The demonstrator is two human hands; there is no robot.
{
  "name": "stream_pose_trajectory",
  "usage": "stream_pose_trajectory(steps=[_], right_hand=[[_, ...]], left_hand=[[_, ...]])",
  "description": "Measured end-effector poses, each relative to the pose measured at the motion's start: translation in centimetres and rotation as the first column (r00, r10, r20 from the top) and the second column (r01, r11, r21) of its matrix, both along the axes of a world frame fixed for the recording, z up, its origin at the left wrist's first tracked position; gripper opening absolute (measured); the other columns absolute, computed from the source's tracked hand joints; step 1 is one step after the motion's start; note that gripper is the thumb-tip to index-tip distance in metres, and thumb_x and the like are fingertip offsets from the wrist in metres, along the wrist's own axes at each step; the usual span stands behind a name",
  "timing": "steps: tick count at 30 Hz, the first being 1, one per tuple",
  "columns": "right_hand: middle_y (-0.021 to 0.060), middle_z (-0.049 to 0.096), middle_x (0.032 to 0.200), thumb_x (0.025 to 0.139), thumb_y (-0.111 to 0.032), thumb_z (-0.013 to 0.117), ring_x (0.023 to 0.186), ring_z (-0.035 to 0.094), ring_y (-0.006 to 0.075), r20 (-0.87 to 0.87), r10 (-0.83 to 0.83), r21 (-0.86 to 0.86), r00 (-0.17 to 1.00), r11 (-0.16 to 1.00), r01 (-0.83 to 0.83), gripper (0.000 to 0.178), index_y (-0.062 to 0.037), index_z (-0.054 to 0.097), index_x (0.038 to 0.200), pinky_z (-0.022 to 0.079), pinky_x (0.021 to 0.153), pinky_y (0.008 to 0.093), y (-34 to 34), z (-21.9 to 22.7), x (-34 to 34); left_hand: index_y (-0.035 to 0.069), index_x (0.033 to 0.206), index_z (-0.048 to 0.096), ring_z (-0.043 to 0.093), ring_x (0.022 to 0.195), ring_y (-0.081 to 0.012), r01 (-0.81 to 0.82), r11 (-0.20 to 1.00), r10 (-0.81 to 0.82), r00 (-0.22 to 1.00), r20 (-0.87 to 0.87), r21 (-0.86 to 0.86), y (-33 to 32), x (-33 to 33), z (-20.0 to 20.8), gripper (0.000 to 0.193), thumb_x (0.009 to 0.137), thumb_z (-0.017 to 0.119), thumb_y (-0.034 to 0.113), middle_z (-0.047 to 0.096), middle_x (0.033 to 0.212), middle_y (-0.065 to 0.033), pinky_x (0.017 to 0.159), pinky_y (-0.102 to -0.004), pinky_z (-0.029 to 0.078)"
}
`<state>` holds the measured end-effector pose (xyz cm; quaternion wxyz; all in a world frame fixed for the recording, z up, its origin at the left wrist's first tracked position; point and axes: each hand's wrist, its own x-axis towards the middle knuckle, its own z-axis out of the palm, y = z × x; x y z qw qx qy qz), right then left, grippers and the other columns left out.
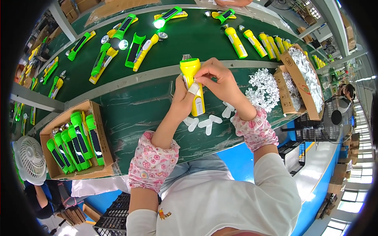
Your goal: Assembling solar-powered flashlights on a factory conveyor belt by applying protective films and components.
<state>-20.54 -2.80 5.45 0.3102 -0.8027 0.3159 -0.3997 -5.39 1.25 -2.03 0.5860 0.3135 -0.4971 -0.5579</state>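
Observation:
A yellow flashlight body point(198, 104) stands upright over the green bench, its wide green-rimmed head upward. My left hand point(181, 98) is wrapped round its left side, with a white covering on the thumb. My right hand point(220, 80) is closed in a pinch against the flashlight's upper right side; whatever sits between those fingertips is hidden. Just below lie several clear plastic strips point(205, 124) on the bench. To the right of my right hand spreads a heap of small clear plastic pieces point(263, 87).
Cardboard boxes of clear pieces point(305, 74) stand at the right. At the left, a carton point(103, 135) holds several green flashlights point(75, 143). Along the far green belt point(185, 37) lie yellow bodies point(236, 42) and green panel parts point(135, 49). Fans point(33, 157) stand beyond both bench ends.

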Motion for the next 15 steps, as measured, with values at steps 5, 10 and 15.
stream_pose_trajectory(steps=[5, 10, 15], right_hand=[[0.0049, 0.050, 0.100, 0.079, 0.000, 0.074, 0.087, 0.057, 0.0111, 0.120, -0.079, 0.278, 0.990, 0.960, 0.043, 0.046, -0.0063, 0.039, 0.108, 0.047, 0.058, 0.0217, -1.0, -1.2, -0.2], [0.0037, 0.054, 0.097, 0.082, -0.005, 0.074, 0.085, 0.056, 0.0094, 0.138, 0.006, 0.281, 0.990, 0.959, -0.045, 0.040, -0.0067, 0.042, 0.106, 0.046, 0.060, 0.0218, -4.1, -2.5, -1.8], [0.0046, 0.065, 0.087, 0.089, -0.026, 0.069, 0.075, 0.064, 0.0125, 0.039, -0.338, 0.097, 0.940, 0.938, 0.333, 0.023, -0.0062, 0.062, 0.098, 0.052, 0.061, 0.0270, -20.0, 0.0, -9.5]], left_hand=[[-0.002, 0.129, 0.027, 0.058, 0.089, -0.0156, 0.010, 1.000, -0.011, 0.999, 0.031, 0.008, -0.1, -0.2, 1.3, 0.039, 0.096, 0.043, 0.011, 0.052, 0.106, -0.0121, 0.078, -0.0312, 0.051], [0.000, 0.131, 0.027, 0.059, 0.090, -0.0162, 0.009, 0.995, -0.012, 0.999, 0.037, 0.099, -2.3, -0.9, 1.6, 0.043, 0.095, 0.047, 0.014, 0.052, 0.107, -0.0126, 0.077, -0.0313, 0.051], [-0.001, 0.120, 0.044, 0.063, 0.087, -0.0198, -0.040, 0.975, 0.043, 0.999, -0.012, 0.219, -12.5, -1.2, 4.6, 0.033, 0.096, 0.050, 0.021, 0.061, 0.105, -0.0121, 0.074, -0.0339, 0.055]])
